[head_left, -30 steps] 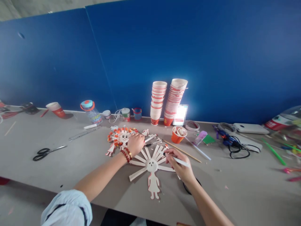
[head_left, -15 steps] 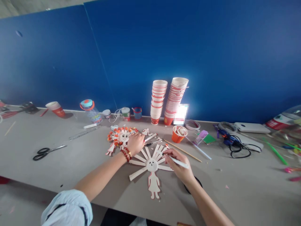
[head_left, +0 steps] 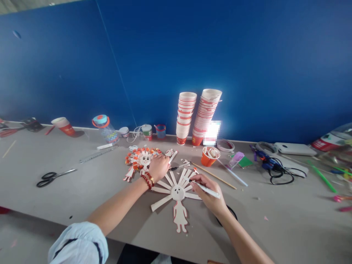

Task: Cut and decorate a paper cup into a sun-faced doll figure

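A paper cutout doll (head_left: 180,216) lies on the table, with a round white face (head_left: 177,191) bearing dark eyes and mouth and long white paper strips fanned about it. Over the fan's right side, my right hand (head_left: 206,190) grips a white marker (head_left: 210,191), its dark tip pointing left at the strips. My left hand (head_left: 159,167) rests above the fan's upper left, its fingers closed round the end of a white stick-like piece (head_left: 173,157). Beside that hand lies a second doll (head_left: 145,159), with a smiling face and orange-and-white curled strips, partly covered by the hand.
Two paper cup stacks (head_left: 184,117) stand against the blue wall. An orange cup of scraps (head_left: 209,157), a wooden stick (head_left: 216,176) and a glue gun (head_left: 265,161) sit to the right. Scissors (head_left: 53,178), a ruler (head_left: 95,156) and a bottle (head_left: 106,130) are at left.
The white piece at my left hand has turned from slanting right to pointing more steeply away. Both hands stay nearly in place; the marker has rolled slightly in my right fingers.
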{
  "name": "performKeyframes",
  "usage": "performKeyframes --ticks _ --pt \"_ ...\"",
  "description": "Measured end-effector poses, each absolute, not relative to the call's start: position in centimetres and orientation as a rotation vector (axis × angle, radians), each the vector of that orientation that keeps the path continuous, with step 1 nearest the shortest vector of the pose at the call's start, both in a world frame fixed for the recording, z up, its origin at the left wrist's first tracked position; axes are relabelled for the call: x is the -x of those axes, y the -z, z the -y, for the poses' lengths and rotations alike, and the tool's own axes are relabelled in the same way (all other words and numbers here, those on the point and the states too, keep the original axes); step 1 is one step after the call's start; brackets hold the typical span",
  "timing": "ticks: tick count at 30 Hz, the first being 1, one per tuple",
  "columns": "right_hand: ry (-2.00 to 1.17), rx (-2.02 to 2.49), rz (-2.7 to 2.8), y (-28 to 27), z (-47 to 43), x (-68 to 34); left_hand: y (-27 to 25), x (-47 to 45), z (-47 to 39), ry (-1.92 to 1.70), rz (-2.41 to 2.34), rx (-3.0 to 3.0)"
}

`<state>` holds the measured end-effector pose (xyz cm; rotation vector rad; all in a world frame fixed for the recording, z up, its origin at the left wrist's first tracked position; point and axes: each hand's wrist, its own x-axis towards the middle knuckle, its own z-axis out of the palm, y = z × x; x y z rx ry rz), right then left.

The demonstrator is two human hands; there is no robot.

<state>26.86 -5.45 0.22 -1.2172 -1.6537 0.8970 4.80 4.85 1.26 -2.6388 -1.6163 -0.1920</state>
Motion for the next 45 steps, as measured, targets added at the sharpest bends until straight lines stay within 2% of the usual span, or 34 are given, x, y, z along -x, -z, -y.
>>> performKeyframes --ticks 6,11,16,22,27,30,32,35,37,40,45 --pt "-0.862 1.275 1.663 -0.4 5.2 -27.0 -0.9 -4.8 -5.1 0.207 1.634 2.629" --pt "-0.650 1.410 1.729 -1.8 4.6 -28.6 -0.7 -4.6 -4.9 0.247 1.629 2.618" --pt "-0.442 1.441 1.996 -3.3 4.2 -31.1 -1.3 -4.4 -3.7 0.306 1.500 2.678" --pt "-0.295 1.563 2.307 -2.2 3.8 -33.7 -0.9 -4.6 -3.0 0.319 1.359 2.736" --pt "-0.238 1.636 2.322 -2.2 4.3 -34.3 -1.1 -4.5 -2.9 0.418 1.408 2.668" --pt "-0.205 1.693 2.120 -2.8 4.6 -32.9 -1.9 -3.9 -1.9 0.491 1.470 2.629" --pt "-0.357 1.631 1.984 -3.3 5.0 -31.1 -2.5 -3.6 -0.5 0.539 1.488 2.634" --pt "-0.945 1.300 1.799 -3.8 5.7 -27.8 -3.1 -3.6 2.2 0.625 1.345 2.779" --pt "-1.235 1.110 1.619 -3.9 6.3 -25.7 -3.1 -3.8 3.9 0.804 1.060 2.977" --pt "-1.302 0.979 1.451 -3.6 7.3 -23.6 -2.7 -4.2 5.6 0.963 0.978 3.051" --pt "-1.294 0.980 1.399 -2.9 8.7 -22.2 -2.6 -4.2 7.0 0.778 1.118 3.131"
